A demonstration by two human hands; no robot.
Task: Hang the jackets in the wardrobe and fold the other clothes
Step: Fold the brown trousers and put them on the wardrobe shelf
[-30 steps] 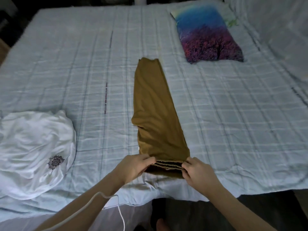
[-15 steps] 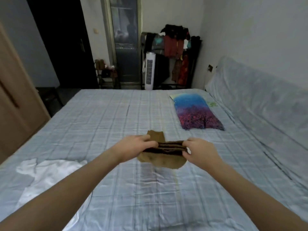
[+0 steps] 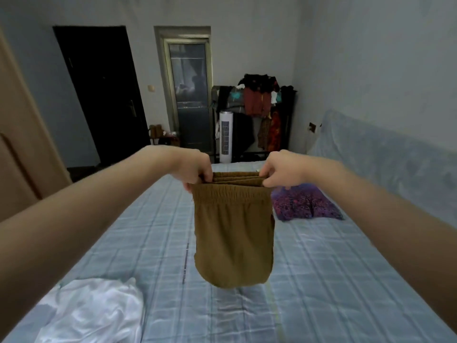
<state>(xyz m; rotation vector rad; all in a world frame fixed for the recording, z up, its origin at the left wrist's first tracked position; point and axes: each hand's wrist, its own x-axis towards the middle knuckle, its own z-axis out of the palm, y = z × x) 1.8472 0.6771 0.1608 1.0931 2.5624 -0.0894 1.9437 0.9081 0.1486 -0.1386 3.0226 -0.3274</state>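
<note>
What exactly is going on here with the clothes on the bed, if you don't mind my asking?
A person is folding laundry. Both hands, the left hand and the right hand, pinch the elastic waistband of brown trousers, holding them doubled over in the air above the blue checked bed. A crumpled white garment lies on the bed's near left corner, not yet folded. A purple pillow sits beyond the trousers.

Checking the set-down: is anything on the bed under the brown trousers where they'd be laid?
Nothing visible. Both hands hold the trousers above bare bedsheet; the white garment and pillow lie off to the sides.
</note>
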